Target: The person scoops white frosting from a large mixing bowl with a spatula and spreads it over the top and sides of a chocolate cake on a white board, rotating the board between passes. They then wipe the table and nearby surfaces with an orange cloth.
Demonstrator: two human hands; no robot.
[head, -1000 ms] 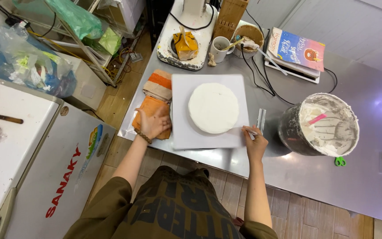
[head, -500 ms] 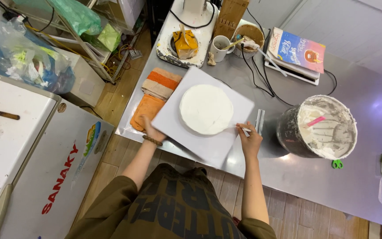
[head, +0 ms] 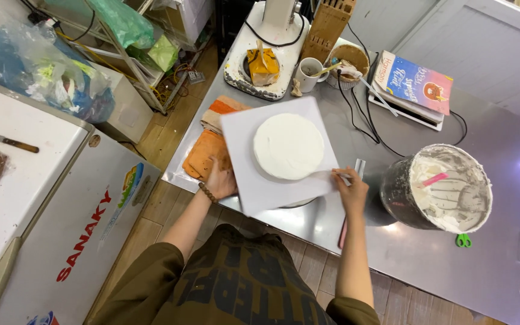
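Head view: my left hand [head: 221, 180] grips the near-left edge of the white square board [head: 254, 186], fingers curled on it. The round white cake [head: 288, 145] sits at its centre. My right hand [head: 350, 189] is closed on a spatula [head: 326, 174] touching the cake's near-right side. I should hold the blade steady and turn the board slowly.

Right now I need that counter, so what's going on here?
A person is icing a round white cake on a square white board. The left hand grips the board's near left edge; the right hand holds a spatula against the cake's side. A big bowl of white cream stands to the right on the steel counter.
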